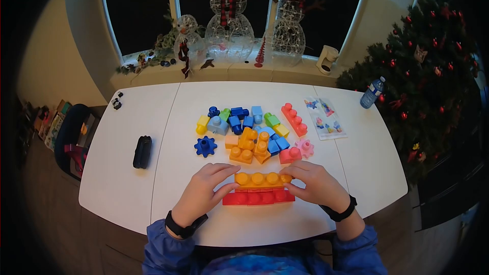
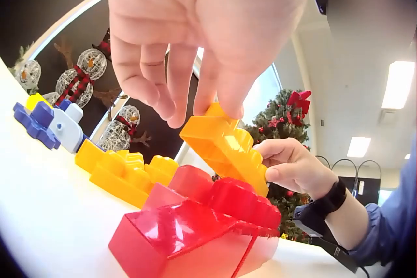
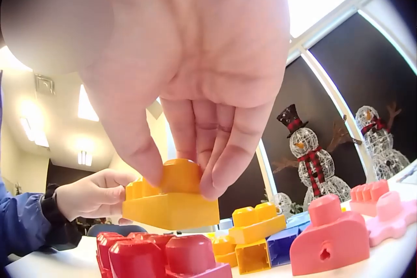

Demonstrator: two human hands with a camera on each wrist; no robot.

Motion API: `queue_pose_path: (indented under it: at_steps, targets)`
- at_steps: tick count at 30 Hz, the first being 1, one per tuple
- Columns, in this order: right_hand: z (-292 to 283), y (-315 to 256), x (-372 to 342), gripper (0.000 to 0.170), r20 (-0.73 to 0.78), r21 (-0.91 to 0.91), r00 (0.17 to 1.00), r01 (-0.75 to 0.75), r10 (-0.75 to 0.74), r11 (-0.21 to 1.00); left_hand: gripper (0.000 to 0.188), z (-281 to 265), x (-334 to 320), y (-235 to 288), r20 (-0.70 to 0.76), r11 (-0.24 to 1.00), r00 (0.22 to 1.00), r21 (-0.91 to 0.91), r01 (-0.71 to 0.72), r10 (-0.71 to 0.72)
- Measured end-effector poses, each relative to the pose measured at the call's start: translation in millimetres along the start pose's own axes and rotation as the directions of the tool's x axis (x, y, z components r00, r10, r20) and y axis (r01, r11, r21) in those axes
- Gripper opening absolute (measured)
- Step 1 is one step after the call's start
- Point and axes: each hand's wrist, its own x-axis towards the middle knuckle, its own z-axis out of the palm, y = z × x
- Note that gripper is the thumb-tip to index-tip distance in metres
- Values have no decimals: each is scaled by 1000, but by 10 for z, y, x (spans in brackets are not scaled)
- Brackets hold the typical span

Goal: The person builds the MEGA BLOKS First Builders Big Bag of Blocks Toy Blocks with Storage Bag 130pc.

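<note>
Both hands hold a long orange-yellow block (image 1: 257,180) by its ends, tilted in the left wrist view. My left hand (image 1: 202,191) pinches its left end between thumb and fingers; my right hand (image 1: 317,186) pinches the right end. The left wrist view shows the block (image 2: 225,151) raised over red blocks (image 2: 189,235), under the left hand (image 2: 208,30). Seen from the right wrist, the right hand (image 3: 195,63) grips the near end of the block (image 3: 176,206), above red blocks (image 3: 140,252). Red blocks (image 1: 259,197) stand in a row on the table, nearer the body.
Behind the hands lie loose orange blocks (image 1: 241,155), blue blocks (image 1: 235,124), a blue gear-shaped piece (image 1: 205,146) and a pink one (image 1: 304,147). A black case (image 1: 143,152) is at the left. A picture sheet (image 1: 326,117) and a water bottle (image 1: 372,92) are at the right.
</note>
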Motion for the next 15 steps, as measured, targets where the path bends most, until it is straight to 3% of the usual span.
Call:
queue_pose_path:
  at_steps: [15]
  targets:
    - [167,89,-27,28,37,-6,999,-8,9,1000,35,95,-26,-41,86,998,996,63,16,-22]
